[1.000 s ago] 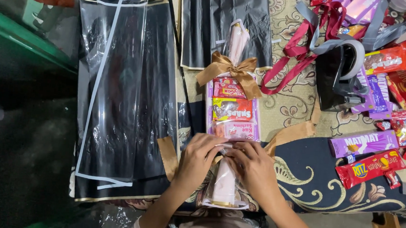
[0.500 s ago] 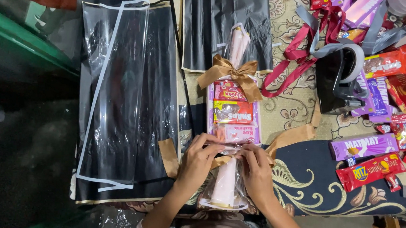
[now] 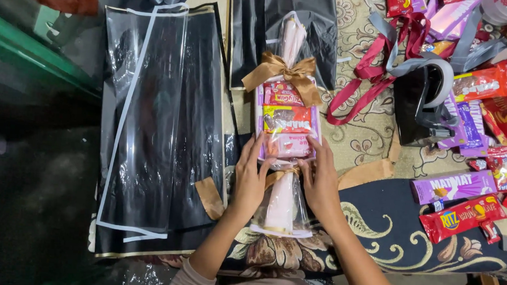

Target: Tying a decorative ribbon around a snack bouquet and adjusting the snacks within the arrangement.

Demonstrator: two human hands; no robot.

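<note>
My left hand (image 3: 252,175) and right hand (image 3: 320,177) close from either side on the lower neck of a clear cellophane snack bouquet with a pale pink paper cone (image 3: 284,162), fingers curled around the wrap just below the stacked red, yellow and pink snack packets, pinching the film tight, it seems, so the packets stay bunched where a gold satin ribbon (image 3: 279,174) crosses between my fingertips; a larger gold bow (image 3: 285,74) already cinches the top. The bouquet lies lengthwise on the patterned beige-and-navy carpet (image 3: 372,220), directly in front of me. To my left lies a large black wrapping sheet with a white border under clear film (image 3: 160,125); to my right, a black tape dispenser (image 3: 420,103), maroon ribbon (image 3: 363,79) and loose red and purple snack packets (image 3: 467,196) lie within reach
</note>
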